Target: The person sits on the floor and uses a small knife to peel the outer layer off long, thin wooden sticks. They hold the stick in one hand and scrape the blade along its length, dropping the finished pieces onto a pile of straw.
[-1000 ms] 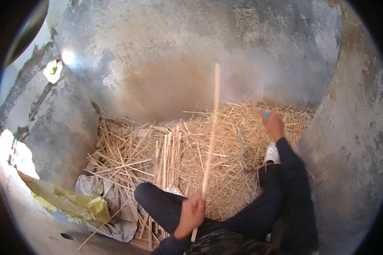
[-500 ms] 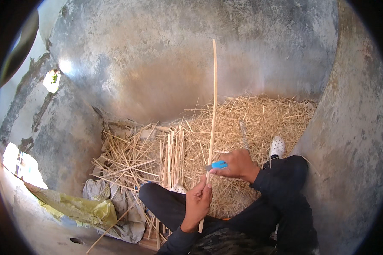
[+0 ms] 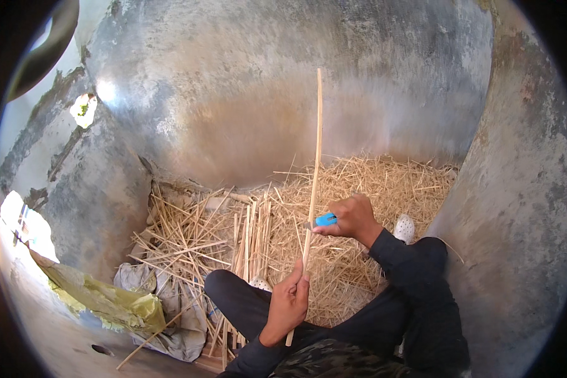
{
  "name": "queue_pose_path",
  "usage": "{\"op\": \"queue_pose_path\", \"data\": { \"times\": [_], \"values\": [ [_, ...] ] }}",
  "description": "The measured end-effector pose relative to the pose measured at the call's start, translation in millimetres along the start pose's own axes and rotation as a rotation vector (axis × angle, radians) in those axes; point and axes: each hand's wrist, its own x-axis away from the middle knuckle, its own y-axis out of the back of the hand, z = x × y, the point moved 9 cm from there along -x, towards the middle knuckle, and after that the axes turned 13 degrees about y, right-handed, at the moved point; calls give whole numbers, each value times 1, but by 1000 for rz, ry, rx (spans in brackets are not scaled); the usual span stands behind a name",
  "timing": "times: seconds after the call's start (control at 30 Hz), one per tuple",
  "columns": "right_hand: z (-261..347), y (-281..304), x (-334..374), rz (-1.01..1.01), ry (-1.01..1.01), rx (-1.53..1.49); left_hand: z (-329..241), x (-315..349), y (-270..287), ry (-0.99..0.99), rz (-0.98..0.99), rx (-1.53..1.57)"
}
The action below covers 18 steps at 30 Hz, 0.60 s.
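We are holding a long, thin, straw-coloured strip of wood or bamboo (image 3: 316, 157) above our lap, its far end pointing toward a mottled grey wall (image 3: 283, 94). Our left hand (image 3: 288, 305) is gripping it low, with the near end poking out below; we are judging that this low grip is steadying the strip while leaving most of its length free. Our right hand (image 3: 354, 217) is curling narrowly around a bright blue, short-handled cutting tool (image 3: 326, 220), whose small grey blade (image 3: 308, 225) is lying at the strip above the left hand; the thumb is sitting close by, perhaps backing the blade, though the exact contact is too small to tell. Our dark cloth trousers (image 3: 242, 296) are showing knees bent outward, probably giving both arms room. Before us, a dry, tangled, golden heap of fine shavings (image 3: 384, 183) is spreading along the wall, looking brittle and light. Left of it, straight pale strips (image 3: 252, 230) are lying side by side, presumably for tidiness, while thin loose strips (image 3: 183, 236) are crisscrossing beyond them. Nearer the left, a crumpled yellowish plastic-like sheet (image 3: 126, 302) is resting beside a wrinkled grey sack-like cloth (image 3: 192, 334).
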Motion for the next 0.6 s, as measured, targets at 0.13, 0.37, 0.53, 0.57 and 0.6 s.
{"op": "queue_pose_path", "data": {
  "times": [0.13,0.37,0.53,0.57,0.6],
  "values": [
    [0,-6,-17,-11,69,-51,5,6,9,-14,-30,12],
    [-87,-36,-10,131,-134,166,24,8,-7,-15,-7,95],
    [-92,-62,7,211,-226,94,29,2,-7,42,29,56],
    [-93,-67,12,193,-225,91,31,0,-8,53,42,55],
    [-95,-71,20,175,-223,88,33,-3,-9,46,40,44]
  ]
}}
